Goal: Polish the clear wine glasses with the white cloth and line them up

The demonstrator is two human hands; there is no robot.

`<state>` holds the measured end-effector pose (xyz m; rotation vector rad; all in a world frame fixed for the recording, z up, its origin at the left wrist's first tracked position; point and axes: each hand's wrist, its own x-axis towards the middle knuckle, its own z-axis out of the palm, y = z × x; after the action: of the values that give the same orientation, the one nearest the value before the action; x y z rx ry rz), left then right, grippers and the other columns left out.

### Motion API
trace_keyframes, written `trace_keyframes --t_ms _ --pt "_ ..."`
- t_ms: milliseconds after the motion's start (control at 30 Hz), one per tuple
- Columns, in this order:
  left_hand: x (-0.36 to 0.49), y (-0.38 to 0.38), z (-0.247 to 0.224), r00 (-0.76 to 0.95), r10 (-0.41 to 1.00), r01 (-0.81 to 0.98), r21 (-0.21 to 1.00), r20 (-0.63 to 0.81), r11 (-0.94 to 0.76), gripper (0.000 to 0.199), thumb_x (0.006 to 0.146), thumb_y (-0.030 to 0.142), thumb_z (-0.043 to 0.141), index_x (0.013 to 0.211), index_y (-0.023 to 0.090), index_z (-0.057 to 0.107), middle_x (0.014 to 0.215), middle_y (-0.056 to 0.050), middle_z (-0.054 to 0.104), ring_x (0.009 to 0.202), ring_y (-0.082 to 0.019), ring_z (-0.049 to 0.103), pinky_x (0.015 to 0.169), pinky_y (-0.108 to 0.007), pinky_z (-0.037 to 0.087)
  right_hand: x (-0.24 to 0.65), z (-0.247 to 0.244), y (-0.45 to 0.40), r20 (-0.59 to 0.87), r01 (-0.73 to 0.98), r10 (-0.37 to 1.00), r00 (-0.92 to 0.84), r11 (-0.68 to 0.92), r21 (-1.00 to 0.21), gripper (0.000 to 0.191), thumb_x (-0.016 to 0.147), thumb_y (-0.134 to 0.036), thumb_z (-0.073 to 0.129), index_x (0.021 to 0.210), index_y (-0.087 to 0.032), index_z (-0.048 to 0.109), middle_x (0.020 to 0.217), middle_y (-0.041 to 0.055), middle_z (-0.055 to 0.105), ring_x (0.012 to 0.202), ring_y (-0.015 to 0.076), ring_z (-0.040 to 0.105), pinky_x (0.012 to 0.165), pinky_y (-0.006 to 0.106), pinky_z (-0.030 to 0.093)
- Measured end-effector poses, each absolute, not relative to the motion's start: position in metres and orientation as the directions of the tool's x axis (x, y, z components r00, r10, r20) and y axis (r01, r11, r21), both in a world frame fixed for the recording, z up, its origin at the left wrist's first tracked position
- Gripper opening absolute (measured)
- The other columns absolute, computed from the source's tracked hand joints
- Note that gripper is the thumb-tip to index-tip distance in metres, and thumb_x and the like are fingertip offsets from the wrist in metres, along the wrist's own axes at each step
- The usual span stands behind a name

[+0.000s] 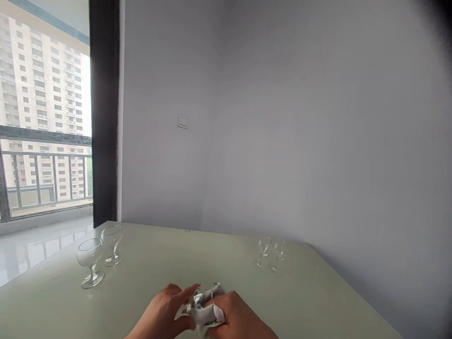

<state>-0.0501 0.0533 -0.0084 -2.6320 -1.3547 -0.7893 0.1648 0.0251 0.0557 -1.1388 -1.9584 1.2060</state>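
My left hand (165, 308) is closed, thumb and fingers gripping the stem end of a stemmed glass (189, 307) low in the middle of the view. A light grey-white cloth (211, 314) is bunched in my right hand (237, 316) and pressed against the glass's bowl. Cloth and fingers hide most of the bowl, so I cannot tell how far the cloth reaches inside. Both hands are just above the table, close together.
Two stemmed glasses stand upright on the pale green table (158, 254) at the left: a nearer one (91, 259) and a farther one (112, 242). Two smaller stemmed glasses (263, 249) (278, 254) stand at the back right. Beyond are grey walls (300, 132) and a window (45, 113).
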Motion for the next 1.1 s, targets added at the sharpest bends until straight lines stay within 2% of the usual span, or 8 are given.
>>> trace_keyframes --t_ms 133,233,400,533,633,733,833,1100 --pt "-0.042 0.045 0.005 0.394 0.486 0.824 -0.066 0.780 -0.563 0.038 0.080 0.020 0.057 0.117 0.024 0.053 0.089 0.000 0.071 0.090 -0.021 0.061 0.095 -0.038 0.028 0.155 0.037 0.040 -0.155 0.061 0.925 -0.347 -0.143 -0.988 0.024 0.063 -0.026 0.063 0.084 -0.016 0.061 0.058 -0.0053 0.052 0.037 0.0062 0.042 0.036 0.020 0.030" --pt "-0.042 0.042 0.013 0.396 0.448 0.819 -0.088 0.801 -0.567 0.033 0.081 0.013 0.052 0.112 0.024 0.056 0.072 0.003 0.069 0.075 -0.018 0.060 0.088 -0.038 0.031 0.150 0.032 0.043 -0.187 -0.114 0.921 -0.343 -0.238 -0.964 0.024 0.063 -0.027 0.062 0.081 -0.013 0.057 0.054 -0.0062 0.049 0.031 0.0044 0.038 0.033 0.020 0.028" --pt "-0.049 0.044 0.015 0.413 0.816 0.717 0.408 0.404 -0.565 0.023 0.074 0.037 0.064 0.092 0.024 0.066 0.060 0.004 0.065 0.060 -0.013 0.054 0.057 -0.022 0.038 0.167 0.058 0.018 -0.201 0.241 0.940 -0.277 -0.134 -0.961 0.039 0.055 -0.024 0.072 0.093 -0.019 0.062 0.071 -0.0020 0.062 0.053 0.0110 0.054 0.044 0.021 0.036" --pt "-0.048 0.045 0.012 0.495 0.869 0.591 0.727 0.017 -0.350 0.016 0.075 0.035 0.061 0.075 0.020 0.067 0.060 0.005 0.064 0.058 -0.011 0.053 0.053 -0.018 0.038 0.180 0.068 0.010 -0.120 0.470 0.957 -0.263 0.018 -0.883 0.026 0.056 -0.023 0.072 0.082 -0.023 0.068 0.066 -0.0031 0.063 0.058 0.0137 0.056 0.046 0.022 0.032" --pt "-0.044 0.044 0.007 0.290 0.888 0.766 0.470 0.358 -0.439 0.026 0.076 0.034 0.060 0.100 0.025 0.064 0.080 0.001 0.070 0.076 -0.017 0.059 0.071 -0.026 0.042 0.174 0.057 0.027 -0.100 0.171 0.925 -0.367 -0.038 -0.984 0.021 0.059 -0.026 0.070 0.078 -0.016 0.066 0.056 -0.0045 0.056 0.042 0.0088 0.049 0.039 0.021 0.034" --pt "-0.041 0.042 0.008 0.324 0.589 0.868 0.014 0.741 -0.496 0.032 0.080 0.027 0.058 0.112 0.028 0.057 0.091 0.000 0.070 0.092 -0.021 0.059 0.096 -0.040 0.027 0.160 0.045 0.043 -0.071 -0.187 0.921 -0.383 -0.152 -0.971 0.020 0.062 -0.029 0.068 0.069 -0.011 0.063 0.049 -0.0048 0.051 0.033 0.0049 0.041 0.031 0.018 0.027" --pt "-0.041 0.040 0.013 0.357 0.470 0.858 -0.084 0.807 -0.507 0.024 0.080 0.018 0.056 0.102 0.027 0.060 0.080 0.003 0.070 0.086 -0.019 0.060 0.102 -0.045 0.017 0.153 0.041 0.044 -0.058 -0.289 0.901 -0.429 -0.197 -0.937 0.018 0.066 -0.028 0.064 0.063 -0.011 0.060 0.046 -0.0058 0.046 0.030 0.0028 0.038 0.030 0.016 0.025" --pt "-0.050 0.049 0.011 0.432 0.880 0.639 0.622 0.196 -0.452 0.012 0.074 0.032 0.062 0.072 0.021 0.067 0.071 0.003 0.066 0.069 -0.013 0.059 0.062 -0.020 0.044 0.177 0.051 0.030 -0.015 0.138 0.856 -0.517 0.066 -0.988 0.016 0.058 -0.013 0.067 0.075 -0.015 0.067 0.062 -0.0049 0.058 0.049 0.0064 0.050 0.046 0.017 0.039"
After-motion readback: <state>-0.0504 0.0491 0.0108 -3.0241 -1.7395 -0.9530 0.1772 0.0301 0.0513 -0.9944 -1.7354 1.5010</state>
